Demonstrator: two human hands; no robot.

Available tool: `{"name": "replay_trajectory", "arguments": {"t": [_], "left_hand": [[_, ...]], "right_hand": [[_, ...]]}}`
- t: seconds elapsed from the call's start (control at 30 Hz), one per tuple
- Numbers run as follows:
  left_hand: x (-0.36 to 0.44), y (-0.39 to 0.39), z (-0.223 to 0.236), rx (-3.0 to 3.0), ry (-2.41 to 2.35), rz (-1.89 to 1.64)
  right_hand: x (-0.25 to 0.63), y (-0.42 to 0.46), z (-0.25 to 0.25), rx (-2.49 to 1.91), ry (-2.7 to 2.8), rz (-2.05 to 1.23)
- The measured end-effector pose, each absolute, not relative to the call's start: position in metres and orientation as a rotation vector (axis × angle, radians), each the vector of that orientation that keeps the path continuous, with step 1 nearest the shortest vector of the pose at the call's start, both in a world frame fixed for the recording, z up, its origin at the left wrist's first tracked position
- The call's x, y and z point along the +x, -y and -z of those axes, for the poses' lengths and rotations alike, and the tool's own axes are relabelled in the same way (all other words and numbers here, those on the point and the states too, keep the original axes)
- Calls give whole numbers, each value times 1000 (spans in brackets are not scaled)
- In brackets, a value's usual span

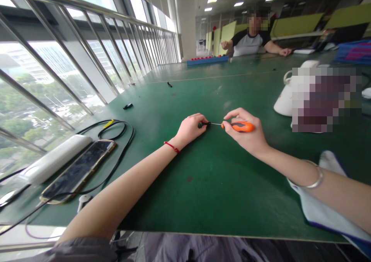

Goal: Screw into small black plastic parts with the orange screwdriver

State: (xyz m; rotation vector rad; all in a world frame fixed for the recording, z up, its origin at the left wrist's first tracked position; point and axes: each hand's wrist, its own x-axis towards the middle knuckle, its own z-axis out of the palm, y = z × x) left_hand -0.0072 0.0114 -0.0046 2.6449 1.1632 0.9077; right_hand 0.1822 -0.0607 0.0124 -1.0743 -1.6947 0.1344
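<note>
My left hand [193, 127] rests on the green table with its fingers closed around a small black part [204, 125], whose exact kind is too small to make out. In my right hand [251, 132] is a screwdriver [242, 126] with an orange and dark grey handle, gripped between thumb and fingers. Its thin metal shaft points left and the tip meets the black part, held nearly level just above the tabletop. Part of the black piece is hidden by my left fingers.
On the left lie a phone [79, 171], a white power strip [58, 157] and a looped black cable [131, 138]. A white jug [285, 99] stands right; a cloth [321, 211] lies under my right forearm. Across the green table [174, 192] sits a person [251, 41] near a blue tray [207, 61].
</note>
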Motion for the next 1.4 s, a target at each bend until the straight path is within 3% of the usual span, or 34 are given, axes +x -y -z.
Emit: {"name": "replay_trajectory", "arguments": {"t": [1.13, 1.4], "left_hand": [[-7, -12, 4, 2594, -1204, -919], [-6, -12, 4, 2590, -1209, -925]], "right_hand": [[182, 63, -13, -1054, 1703, -85], [184, 58, -12, -964, 1687, 171]]}}
